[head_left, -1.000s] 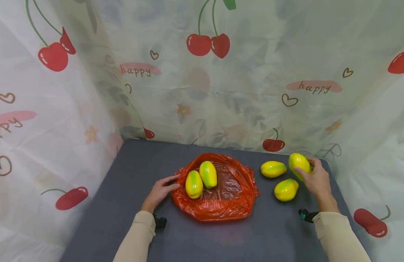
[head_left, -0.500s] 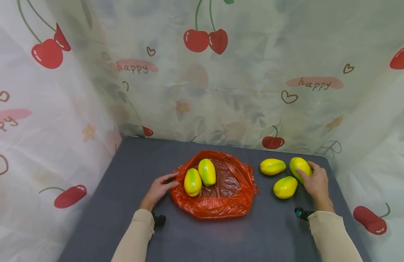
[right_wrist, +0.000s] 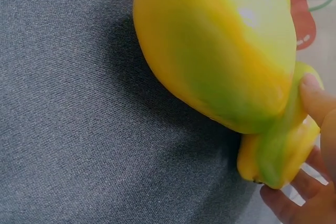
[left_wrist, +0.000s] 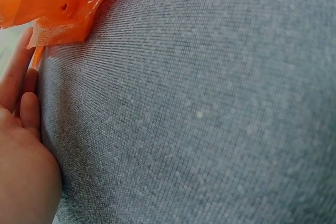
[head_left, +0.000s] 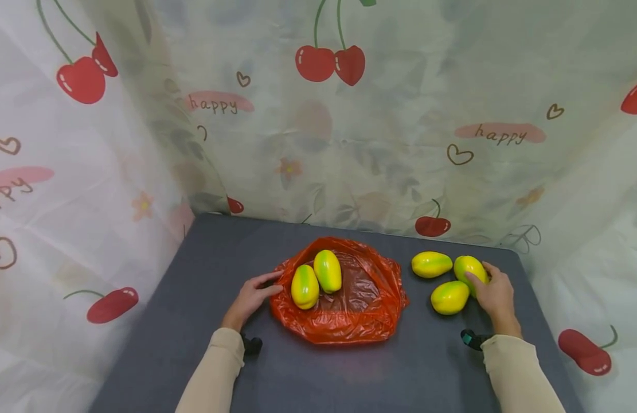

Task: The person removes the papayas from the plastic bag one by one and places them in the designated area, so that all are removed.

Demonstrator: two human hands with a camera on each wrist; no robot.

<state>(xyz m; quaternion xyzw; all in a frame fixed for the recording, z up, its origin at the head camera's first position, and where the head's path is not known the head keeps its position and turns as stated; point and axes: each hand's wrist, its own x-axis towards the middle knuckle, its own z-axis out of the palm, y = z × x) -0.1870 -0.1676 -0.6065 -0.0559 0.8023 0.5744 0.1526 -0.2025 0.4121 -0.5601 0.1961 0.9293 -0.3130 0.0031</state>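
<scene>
A red plastic bag lies spread open on the dark table, with two yellow-green papayas inside on its left. My left hand holds the bag's left edge; in the left wrist view, its fingers reach up to the orange-red film, and their tips are partly hidden. On the right, my right hand grips a papaya from its right side, thumb in front. This held papaya is partly covered by a nearer papaya in the right wrist view.
Two more papayas lie between the bag and my right hand, a rear one and a front one. Printed curtains rise behind the table and at both sides.
My right hand has brought its papaya lower in the view and slightly left, close against the front loose papaya. The left hand and bag keep their places, while the head view shifts slightly.
</scene>
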